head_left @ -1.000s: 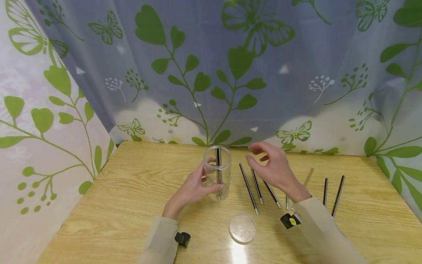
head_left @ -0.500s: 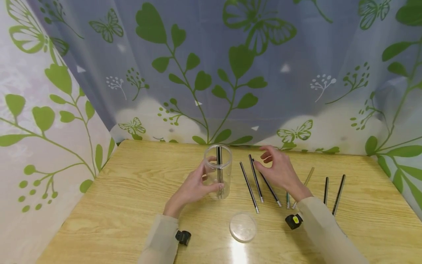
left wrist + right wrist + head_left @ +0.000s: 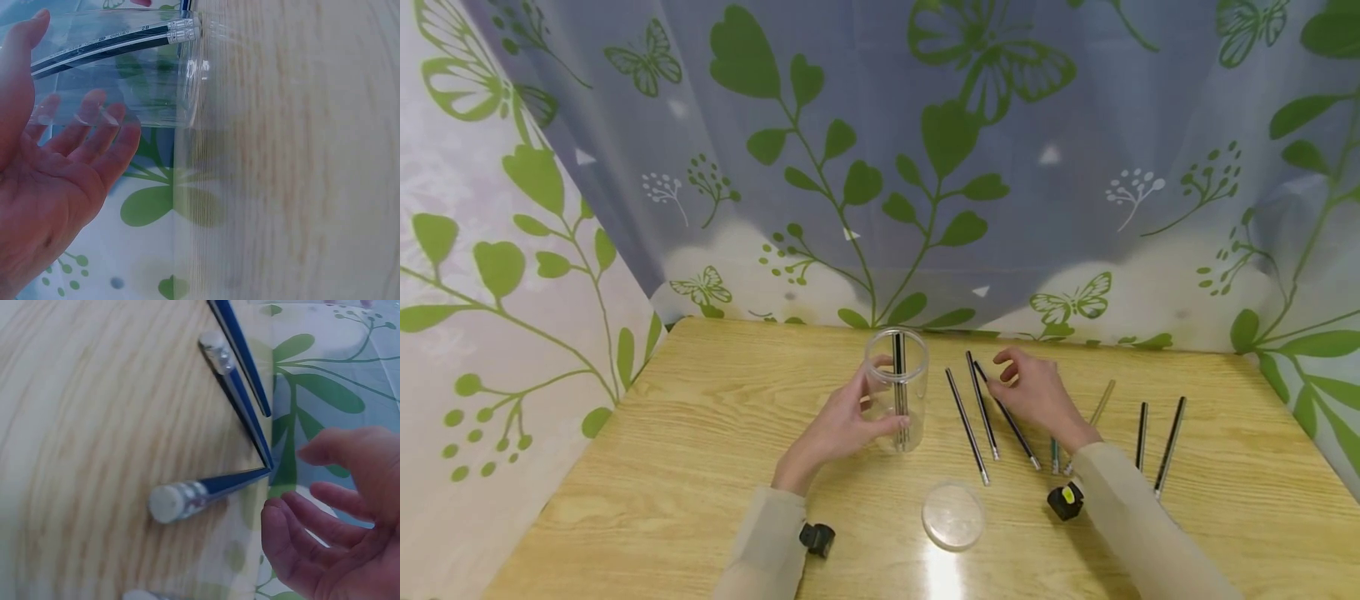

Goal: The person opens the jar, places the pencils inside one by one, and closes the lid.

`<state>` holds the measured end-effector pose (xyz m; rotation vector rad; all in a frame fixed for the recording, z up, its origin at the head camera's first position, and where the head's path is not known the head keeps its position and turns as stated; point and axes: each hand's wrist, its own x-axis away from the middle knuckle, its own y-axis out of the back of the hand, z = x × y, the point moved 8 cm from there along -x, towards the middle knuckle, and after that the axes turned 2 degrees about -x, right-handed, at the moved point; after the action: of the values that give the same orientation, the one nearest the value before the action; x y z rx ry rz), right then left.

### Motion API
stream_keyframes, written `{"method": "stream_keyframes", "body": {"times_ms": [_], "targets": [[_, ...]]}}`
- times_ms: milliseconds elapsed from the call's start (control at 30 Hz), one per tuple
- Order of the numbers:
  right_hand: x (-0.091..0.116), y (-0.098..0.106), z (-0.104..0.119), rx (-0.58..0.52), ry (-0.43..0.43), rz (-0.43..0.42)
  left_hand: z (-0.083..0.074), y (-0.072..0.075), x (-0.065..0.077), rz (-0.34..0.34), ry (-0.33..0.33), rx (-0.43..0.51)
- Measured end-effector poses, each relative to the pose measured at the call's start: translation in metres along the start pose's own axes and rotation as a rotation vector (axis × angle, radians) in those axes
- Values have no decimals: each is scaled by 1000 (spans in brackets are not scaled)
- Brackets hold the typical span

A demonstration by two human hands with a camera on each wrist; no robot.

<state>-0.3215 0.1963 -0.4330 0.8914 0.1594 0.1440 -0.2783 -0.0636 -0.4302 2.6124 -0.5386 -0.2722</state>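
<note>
My left hand (image 3: 838, 425) holds a clear plastic jar (image 3: 916, 408) upright on the table, thumb on the near side and fingers round the back. Inside the jar lean two dark striped pencils (image 3: 112, 50), eraser ends down. My right hand (image 3: 1037, 396) hovers at the upper end of a dark pencil (image 3: 1018, 435), thumb and fingers apart with nothing between them. To its left lie two more dark pencils, a middle pencil (image 3: 983, 408) and an outer pencil (image 3: 967, 427). In the right wrist view the fingers (image 3: 300, 515) are loosely bent beside the pencil tips.
A round clear lid (image 3: 952, 517) lies in front of the jar. Partly behind the right forearm are a green pencil (image 3: 1056, 458) and a tan pencil (image 3: 1102, 403). Farther right lie two dark pencils. A patterned curtain (image 3: 880, 167) hangs along the table's back edge.
My right hand has moved right and come down lower, uncovering the upper ends of the middle and right-hand pencils. The left hand and jar stay in place.
</note>
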Motion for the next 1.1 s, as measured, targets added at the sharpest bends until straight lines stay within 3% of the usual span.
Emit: {"method": "stream_keyframes", "body": {"times_ms": [300, 500, 1100], "targets": [[-1, -12, -3, 74, -21, 88, 2, -1, 2, -4, 10, 9], [0, -15, -6, 60, -61, 127, 0, -1, 2, 2, 3, 1], [-1, -8, -13, 19, -112, 116, 1, 1, 1, 2, 0, 12]]}}
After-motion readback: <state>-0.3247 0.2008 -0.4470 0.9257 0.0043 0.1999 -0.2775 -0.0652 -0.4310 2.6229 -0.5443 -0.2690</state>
